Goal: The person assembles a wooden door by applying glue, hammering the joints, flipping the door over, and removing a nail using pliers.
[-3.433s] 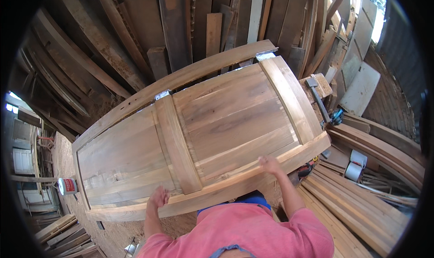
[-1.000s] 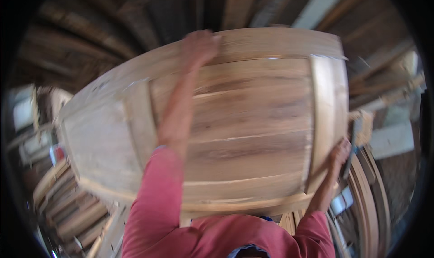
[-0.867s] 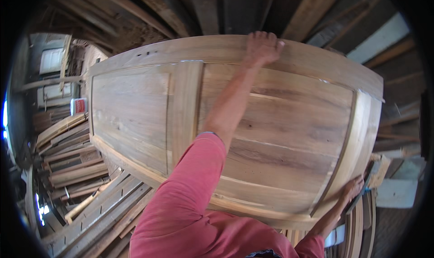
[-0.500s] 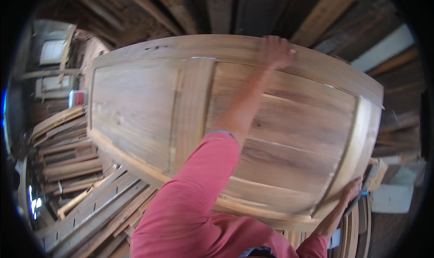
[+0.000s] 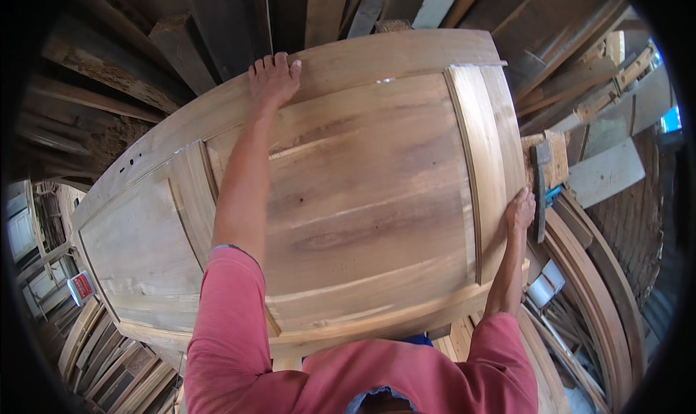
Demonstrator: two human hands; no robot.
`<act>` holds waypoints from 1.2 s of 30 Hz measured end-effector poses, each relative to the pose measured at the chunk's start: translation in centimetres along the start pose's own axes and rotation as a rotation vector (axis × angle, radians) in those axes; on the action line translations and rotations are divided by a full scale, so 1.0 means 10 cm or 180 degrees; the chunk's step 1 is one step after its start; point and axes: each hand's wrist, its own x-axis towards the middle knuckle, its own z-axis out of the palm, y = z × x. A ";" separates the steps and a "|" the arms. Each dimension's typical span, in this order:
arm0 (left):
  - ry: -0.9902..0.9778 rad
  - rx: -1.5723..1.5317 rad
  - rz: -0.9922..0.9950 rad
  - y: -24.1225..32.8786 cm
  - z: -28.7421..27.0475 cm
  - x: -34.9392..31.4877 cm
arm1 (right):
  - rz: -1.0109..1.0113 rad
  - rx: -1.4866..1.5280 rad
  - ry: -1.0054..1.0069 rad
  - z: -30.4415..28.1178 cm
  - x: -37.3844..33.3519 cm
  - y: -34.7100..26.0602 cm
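A large pale wooden panelled door (image 5: 362, 196) lies in front of me, its right-hand panel crossed by darker grain streaks. My left hand (image 5: 274, 80) grips the far edge, its fingers over the rim and the thumb apart. At the right end, my right hand (image 5: 520, 209) is closed round the outer edge, with its fingertips mostly turned out of sight. A dark metal bar (image 5: 539, 189) stands close beside that hand, against a rough wood block (image 5: 555, 159). A small blue piece (image 5: 552, 195) shows just behind the bar.
Many upright boards (image 5: 326, 11) lean behind the door's far edge. Stacked timber (image 5: 134, 374) fills the lower left, and long curved-looking planks (image 5: 594, 291) run down the right. A white-and-red container (image 5: 81, 288) sits past the door's left end. A pale board (image 5: 607, 173) is at right.
The view has swung to the right, so the door and both hands appear farther left and the door tilts differently. Both hands keep their hold on its edges.
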 end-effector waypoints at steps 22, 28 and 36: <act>0.0070 -0.0766 0.0494 0.13 -0.25 -1.10 | -0.0167 -0.0706 0.0335 0.25 -0.31 0.63; -0.0067 -0.1428 0.0238 0.16 -0.71 -3.03 | -0.1213 -0.1556 -0.0355 0.00 -1.97 -0.49; -0.0802 -0.1173 -0.1624 -0.79 -1.34 -5.17 | -0.0331 -0.0436 0.0050 0.13 -2.72 -1.00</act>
